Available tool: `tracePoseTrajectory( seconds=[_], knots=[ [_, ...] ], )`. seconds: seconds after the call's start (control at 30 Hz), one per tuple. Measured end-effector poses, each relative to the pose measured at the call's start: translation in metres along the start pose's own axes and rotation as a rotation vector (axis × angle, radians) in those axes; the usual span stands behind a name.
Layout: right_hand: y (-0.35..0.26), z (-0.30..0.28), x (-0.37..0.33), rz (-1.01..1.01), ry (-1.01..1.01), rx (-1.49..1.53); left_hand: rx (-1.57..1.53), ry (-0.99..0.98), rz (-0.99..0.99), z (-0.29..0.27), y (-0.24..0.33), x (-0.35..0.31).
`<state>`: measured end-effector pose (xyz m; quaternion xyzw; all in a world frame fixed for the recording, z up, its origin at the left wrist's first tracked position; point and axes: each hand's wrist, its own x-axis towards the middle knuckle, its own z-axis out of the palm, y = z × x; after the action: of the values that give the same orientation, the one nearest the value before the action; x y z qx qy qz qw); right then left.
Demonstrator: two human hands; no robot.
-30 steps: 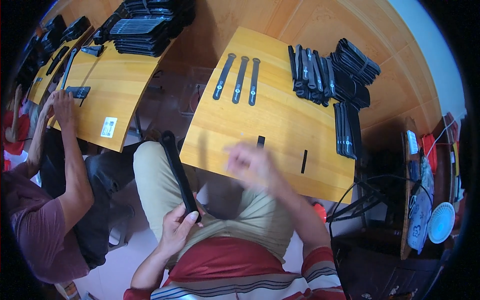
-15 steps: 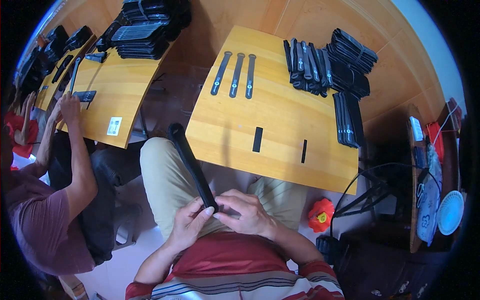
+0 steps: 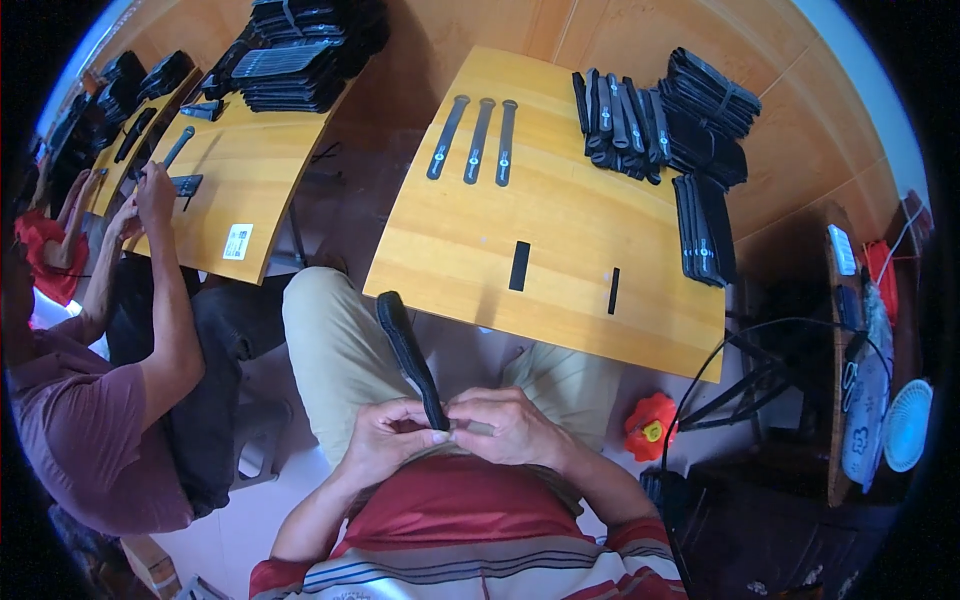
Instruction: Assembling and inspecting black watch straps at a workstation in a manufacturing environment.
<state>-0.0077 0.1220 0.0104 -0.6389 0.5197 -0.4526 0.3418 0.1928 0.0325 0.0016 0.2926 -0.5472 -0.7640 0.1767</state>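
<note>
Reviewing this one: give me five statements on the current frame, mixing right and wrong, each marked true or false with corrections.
1. The left hand holds a black strap near its lower end. True.
2. Two short black strips lie on the table in front of the person. True.
3. The right hand rests on the table. False: it is at the black strap's lower end, beside the left hand.
4. Five grey straps lie side by side on the table. False: there are three.
5. The red flower-shaped object is on the table. False: it is off the table, to the person's right.
</note>
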Motion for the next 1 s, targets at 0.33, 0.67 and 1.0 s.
tracePoseTrajectory(
  seconds=[0.33,0.67,1.0],
  knots=[
    [-0.001,0.009,-0.005,-0.108,0.034,-0.185,0.156,0.024,0.05,-0.003,-0.017,0.0],
    [0.009,0.024,-0.014,-0.239,0.17,-0.459,0.22,0.094,0.069,0.008,-0.01,0.001],
    [0.018,0.023,-0.026,-0.433,0.261,-0.651,-0.061,0.174,0.092,0.023,-0.016,0.002]
  ],
)
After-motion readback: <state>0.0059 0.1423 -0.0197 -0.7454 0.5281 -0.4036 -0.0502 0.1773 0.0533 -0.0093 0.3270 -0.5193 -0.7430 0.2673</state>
